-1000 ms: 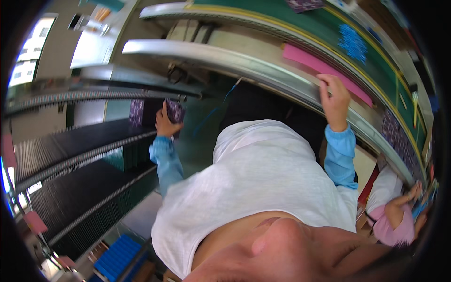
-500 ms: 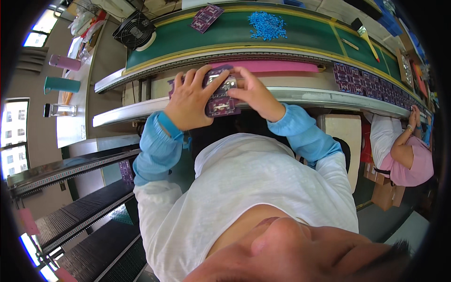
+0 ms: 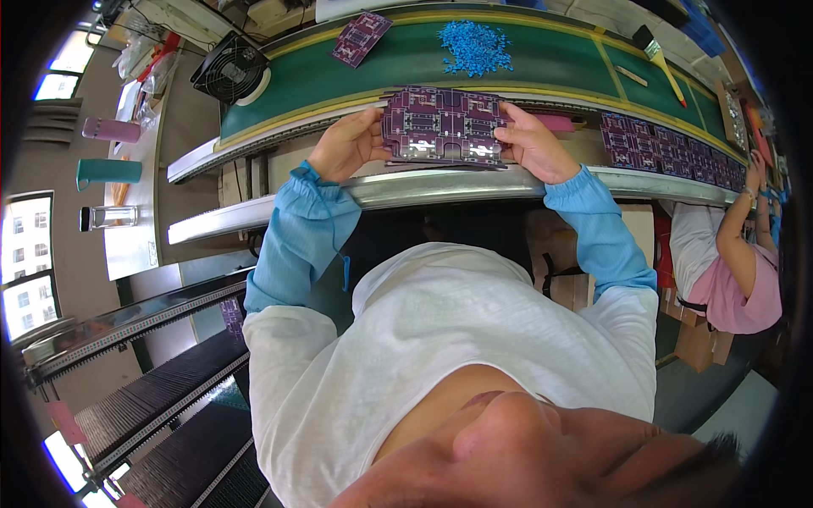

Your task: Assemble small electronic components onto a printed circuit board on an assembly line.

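A: In the head view, where does the purple circuit board panel (image 3: pixel 443 125) sit?

B: Held between both hands above the near edge of the counter (image 3: pixel 406 188), in front of the green conveyor belt (image 3: pixel 406 63). The left hand (image 3: pixel 345 146) grips its left edge, the right hand (image 3: pixel 531 144) its right edge, the fingers (image 3: pixel 369 117) of each clamped on the panel.

A: How should the hold be done well?

B: By the look of it, keeping the grip at the edges and the panel level, so it neither flexes nor drops onto the second panel just beneath it.

A: And the pose of the arms?

B: Both forearms in blue sleeves reach forward from the body, elbows out, wrists slightly raised, thumbs under and fingers on top.

A: What else is close?

B: A heap of small blue parts (image 3: pixel 475 44) lies on the belt beyond, another purple board (image 3: pixel 362 37) further left, and a black fan (image 3: pixel 229 69) at the belt's left end.
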